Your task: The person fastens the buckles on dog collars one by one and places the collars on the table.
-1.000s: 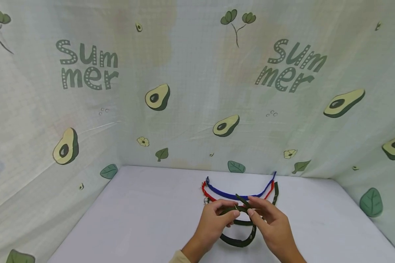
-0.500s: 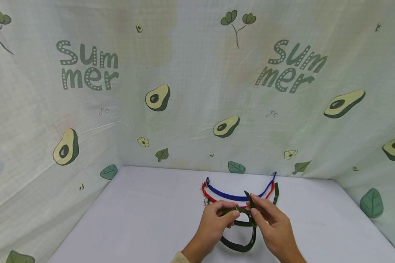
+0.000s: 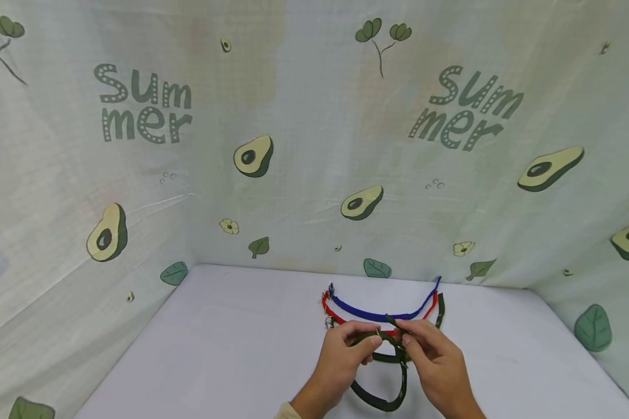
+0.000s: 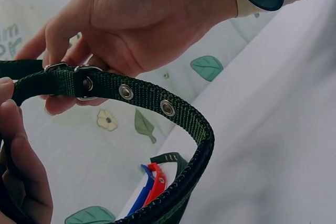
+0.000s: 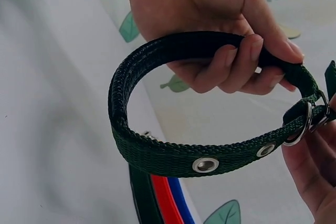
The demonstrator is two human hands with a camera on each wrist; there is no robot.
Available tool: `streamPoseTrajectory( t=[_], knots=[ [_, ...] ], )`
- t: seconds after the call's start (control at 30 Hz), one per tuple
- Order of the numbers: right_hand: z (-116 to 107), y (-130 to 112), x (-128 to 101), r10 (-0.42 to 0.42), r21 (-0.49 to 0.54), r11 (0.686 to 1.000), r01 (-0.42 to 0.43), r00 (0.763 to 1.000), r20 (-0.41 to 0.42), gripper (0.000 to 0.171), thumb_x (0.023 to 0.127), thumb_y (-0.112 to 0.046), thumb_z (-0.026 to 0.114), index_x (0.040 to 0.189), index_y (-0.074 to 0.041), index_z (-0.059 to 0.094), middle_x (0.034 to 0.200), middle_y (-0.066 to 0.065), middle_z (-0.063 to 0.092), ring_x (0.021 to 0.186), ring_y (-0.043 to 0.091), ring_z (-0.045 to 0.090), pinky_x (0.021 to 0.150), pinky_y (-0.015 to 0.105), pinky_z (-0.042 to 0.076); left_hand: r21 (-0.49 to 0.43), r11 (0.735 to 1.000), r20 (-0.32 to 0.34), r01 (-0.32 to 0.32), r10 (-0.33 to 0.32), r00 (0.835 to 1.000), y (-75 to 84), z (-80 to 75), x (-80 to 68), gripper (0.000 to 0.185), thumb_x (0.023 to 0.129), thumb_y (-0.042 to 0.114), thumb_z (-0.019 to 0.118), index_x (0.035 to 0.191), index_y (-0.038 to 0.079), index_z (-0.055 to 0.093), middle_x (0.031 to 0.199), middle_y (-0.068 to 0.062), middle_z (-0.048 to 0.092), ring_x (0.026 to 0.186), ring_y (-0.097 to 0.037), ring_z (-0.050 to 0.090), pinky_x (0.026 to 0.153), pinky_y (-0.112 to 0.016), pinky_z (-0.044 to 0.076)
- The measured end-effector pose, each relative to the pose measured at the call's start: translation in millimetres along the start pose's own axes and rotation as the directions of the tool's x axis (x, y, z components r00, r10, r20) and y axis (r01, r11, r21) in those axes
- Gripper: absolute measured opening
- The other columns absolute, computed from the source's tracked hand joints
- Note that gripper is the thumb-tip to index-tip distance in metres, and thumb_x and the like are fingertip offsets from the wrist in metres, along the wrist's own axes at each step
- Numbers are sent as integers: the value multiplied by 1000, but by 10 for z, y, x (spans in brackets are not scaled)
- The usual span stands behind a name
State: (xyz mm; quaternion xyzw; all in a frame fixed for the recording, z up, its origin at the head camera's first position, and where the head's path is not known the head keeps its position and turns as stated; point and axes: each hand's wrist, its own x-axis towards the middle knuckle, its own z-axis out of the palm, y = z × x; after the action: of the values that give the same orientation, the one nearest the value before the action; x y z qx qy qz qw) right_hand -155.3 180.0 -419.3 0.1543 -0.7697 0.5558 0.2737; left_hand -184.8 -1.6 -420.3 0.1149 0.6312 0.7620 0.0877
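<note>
A dark green webbing dog collar (image 5: 157,162) with metal eyelets hangs in a loop between both hands, above the table. My left hand (image 3: 339,356) grips its padded strap with curled fingers; that grip shows best in the right wrist view. My right hand (image 3: 439,362) pinches the collar at its buckle (image 5: 322,109), where the metal D-ring (image 5: 306,128) also sits. The free strap tip (image 3: 391,319) pokes up past the right fingertips. In the left wrist view the eyelets (image 4: 125,92) lie beside the ring, and the right fingers partly hide the buckle.
Behind the hands, a blue collar (image 3: 361,315), a red collar (image 3: 338,316) and another green collar (image 3: 441,311) lie in curves on the white table (image 3: 241,331). A cloth wall (image 3: 304,233) printed with avocados encloses the back and sides.
The strap tip rose upright, then dropped lower and leans left as the right fingers shifted. The hanging part of the loop has sunk lower. My left hand has kept its place.
</note>
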Motion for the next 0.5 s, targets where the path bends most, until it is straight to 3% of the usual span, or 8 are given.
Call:
streamPoseTrajectory(
  t=[0.33,0.5],
  knots=[
    [25,54,3,-34,27,999,34,999,4,29,92,18,57,111,0,70,106,9,65,89,12,69,76,20,55,6,1000,-9,-24,24,1000,-2,20,-7,21,91,17,75,109,6,74,97,-4,70,73,-15,60,67,-21,52],
    [18,53,1,-13,9,1000,13,1000,26,27,94,16,56,110,-2,70,105,6,65,87,15,70,75,22,57,11,999,-13,-31,31,999,-9,21,-9,19,91,16,75,107,7,74,96,-4,70,73,-16,60,66,-21,53]
  ],
)
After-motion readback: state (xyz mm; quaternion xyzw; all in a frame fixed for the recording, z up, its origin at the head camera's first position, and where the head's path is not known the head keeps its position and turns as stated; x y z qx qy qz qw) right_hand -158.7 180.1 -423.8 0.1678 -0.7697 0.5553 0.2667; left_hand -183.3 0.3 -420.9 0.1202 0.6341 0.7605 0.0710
